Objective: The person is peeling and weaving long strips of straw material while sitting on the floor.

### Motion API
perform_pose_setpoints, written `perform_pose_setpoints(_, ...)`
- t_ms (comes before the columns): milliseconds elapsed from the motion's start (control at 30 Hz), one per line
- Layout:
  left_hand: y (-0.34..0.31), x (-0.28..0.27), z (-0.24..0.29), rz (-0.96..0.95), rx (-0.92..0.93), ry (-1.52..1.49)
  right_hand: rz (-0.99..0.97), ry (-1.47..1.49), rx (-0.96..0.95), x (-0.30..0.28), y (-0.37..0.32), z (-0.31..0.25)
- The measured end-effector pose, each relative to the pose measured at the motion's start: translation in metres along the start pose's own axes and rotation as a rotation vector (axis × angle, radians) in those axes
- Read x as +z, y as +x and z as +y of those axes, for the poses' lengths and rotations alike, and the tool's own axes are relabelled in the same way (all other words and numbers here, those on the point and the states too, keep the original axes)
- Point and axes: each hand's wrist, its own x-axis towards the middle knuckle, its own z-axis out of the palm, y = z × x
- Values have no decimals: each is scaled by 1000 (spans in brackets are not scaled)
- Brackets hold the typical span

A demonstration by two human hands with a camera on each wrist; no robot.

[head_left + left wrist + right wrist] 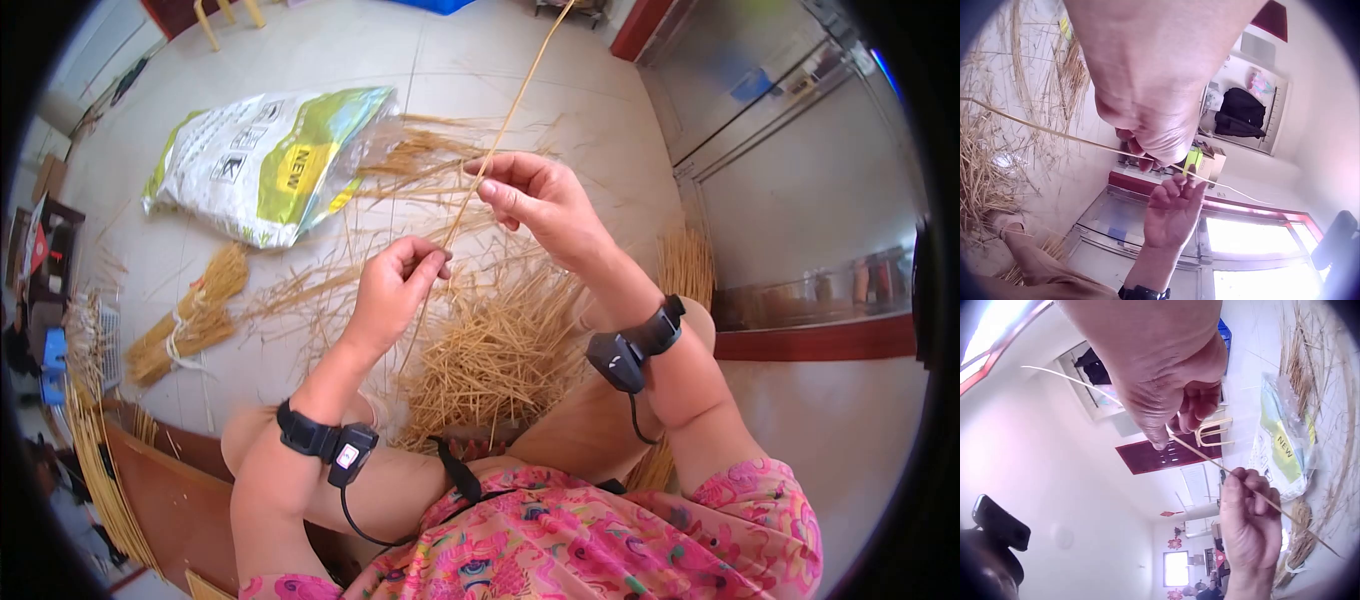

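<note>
One long, thin straw stalk (520, 95) runs slantwise between both hands, its upper end rising past the right hand. Low on the stalk, my left hand (388, 292) pinches it between thumb and fingertips. Higher up, my right hand (545, 205) has it between thumb and forefinger, the other fingers loosely bent. In the right wrist view the stalk (1200, 454) passes from the right thumb through the left fingers and out beyond them. Beneath the hands, a heap of loose straw (490, 370) lies on the floor between the person's legs.
A white and green plastic bag (270, 150) with straw spilling from its mouth lies ahead on the tiled floor. Left of the heap is a tied straw bundle (195, 310). Another straw bundle (686, 265) stands by the metal-framed glass door (800, 190) on the right.
</note>
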Motion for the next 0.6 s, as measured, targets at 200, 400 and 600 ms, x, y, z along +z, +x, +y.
perform_pose_setpoints(200, 0, 6, -4, -31, -36, 138, 300, 120, -258, -22, 9, -19)
perform_pose_setpoints(400, -2, 14, -5, -170, -28, 165, 328, 147, -243, -41, 7, -22)
perform_pose_setpoints(600, 13, 17, 17, -143, 170, 109, 163, 194, -184, -31, -2, -22)
